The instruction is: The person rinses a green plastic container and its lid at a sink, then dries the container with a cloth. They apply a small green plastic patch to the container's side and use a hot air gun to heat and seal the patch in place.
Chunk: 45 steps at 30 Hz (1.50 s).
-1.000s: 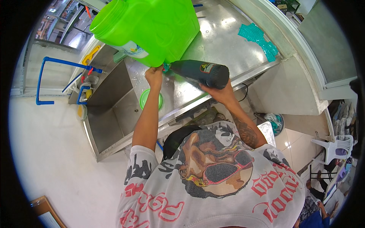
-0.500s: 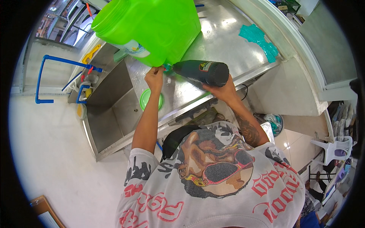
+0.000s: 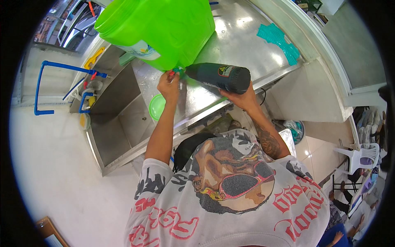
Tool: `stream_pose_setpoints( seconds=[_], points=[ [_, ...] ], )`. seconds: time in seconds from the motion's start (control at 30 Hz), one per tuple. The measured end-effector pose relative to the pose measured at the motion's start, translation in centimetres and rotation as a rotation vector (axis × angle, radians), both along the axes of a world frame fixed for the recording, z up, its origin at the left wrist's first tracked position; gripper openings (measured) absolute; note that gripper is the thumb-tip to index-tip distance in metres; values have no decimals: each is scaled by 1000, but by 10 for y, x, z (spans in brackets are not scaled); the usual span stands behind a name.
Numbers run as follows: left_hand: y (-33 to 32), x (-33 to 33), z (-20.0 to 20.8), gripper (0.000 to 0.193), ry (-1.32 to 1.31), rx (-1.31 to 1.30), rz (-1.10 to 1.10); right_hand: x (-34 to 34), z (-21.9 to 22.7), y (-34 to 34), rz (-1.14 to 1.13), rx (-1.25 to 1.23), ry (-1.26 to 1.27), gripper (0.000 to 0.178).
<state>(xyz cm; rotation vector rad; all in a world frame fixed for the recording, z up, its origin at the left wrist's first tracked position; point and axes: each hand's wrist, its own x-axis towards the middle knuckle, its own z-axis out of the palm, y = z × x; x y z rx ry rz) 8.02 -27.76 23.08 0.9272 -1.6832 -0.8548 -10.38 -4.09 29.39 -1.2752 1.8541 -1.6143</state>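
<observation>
A large bright green jug (image 3: 173, 37) stands on the steel counter, a small red and green tap (image 3: 177, 70) low on its near side. My left hand (image 3: 168, 87) is closed with its fingertips on that tap. A black bottle (image 3: 220, 77) lies tilted nearly level, its narrow mouth up against the tap. Under and around its wide base, my right hand (image 3: 242, 98) grips it. Whether liquid runs between tap and bottle I cannot tell. Beside my left forearm sits a round light green lid or dish (image 3: 157, 108).
A steel sink basin (image 3: 131, 123) opens left of the counter (image 3: 242, 41). Blue pipework (image 3: 38, 88) juts out beyond it. Teal gloves (image 3: 279, 43) lie at the counter's far right, near a low wall (image 3: 312, 94). A white chair (image 3: 360, 158) stands on the floor at right.
The view has shifted slightly, and the counter and jug sit a little further left. Both hands keep the same hold on tap and bottle.
</observation>
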Motion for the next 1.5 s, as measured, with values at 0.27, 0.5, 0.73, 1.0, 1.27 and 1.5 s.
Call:
stream_pose_setpoints(
  seconds=[0.27,0.5,0.73,1.0,1.27,1.5],
  points=[
    [-9,13,-10,31,48,106,-103,4,2,2,-26,10,-16,46],
    [-15,18,-5,44,28,57,-193,6,0,6,-24,-13,-72,45],
    [-7,10,10,31,-265,71,-46,10,1,7,-36,21,-39,43],
    [-8,12,-3,18,-228,4,22,10,4,8,-55,22,-57,46],
    [-12,14,-11,16,-134,67,23,13,8,4,-31,30,-70,45],
    [-18,47,15,15,-299,-12,40,13,9,0,-14,11,-4,43]
  ],
)
